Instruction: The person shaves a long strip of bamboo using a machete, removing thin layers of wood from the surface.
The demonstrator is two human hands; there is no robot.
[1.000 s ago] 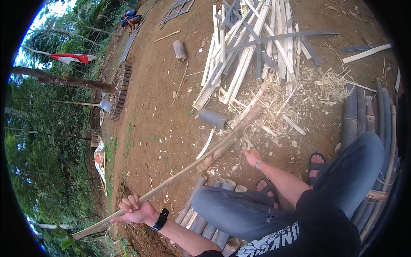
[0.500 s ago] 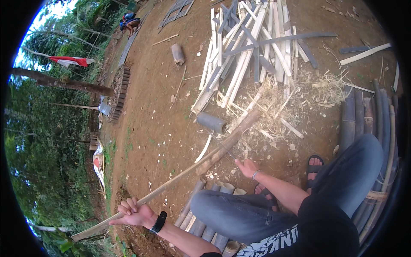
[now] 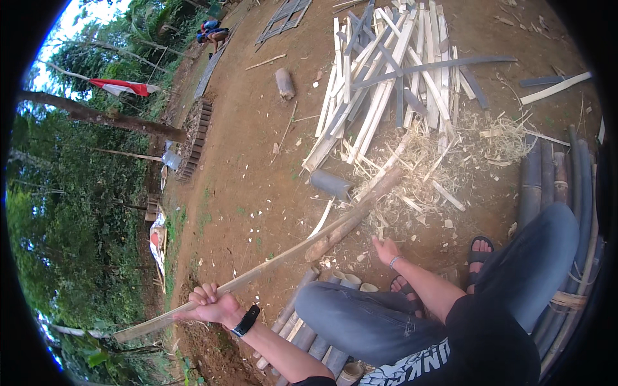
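My left hand (image 3: 215, 307), with a black band on its wrist, is wrapped round a long pale bamboo strip (image 3: 277, 262) close to its left end. The strip slants up to the right, and its far part lies along a brown log (image 3: 329, 243) on the ground. To the right of that log, my right hand (image 3: 386, 251) is closed on what looks like a knife handle; the blade barely shows at this moment. Curly bamboo shavings (image 3: 418, 161) lie just beyond the log.
A heap of split bamboo strips (image 3: 386, 71) lies ahead, with a short dark bamboo piece (image 3: 331, 184) nearer. Bamboo poles (image 3: 531, 170) are stacked at the right, others (image 3: 322, 344) beside my left leg. A person (image 3: 212, 32) bends over far off at upper left.
My left hand has risen a little with the strip's left end. The thin blade in front of my right hand, seen near the strip before, now hardly shows. The whole view has shifted slightly.
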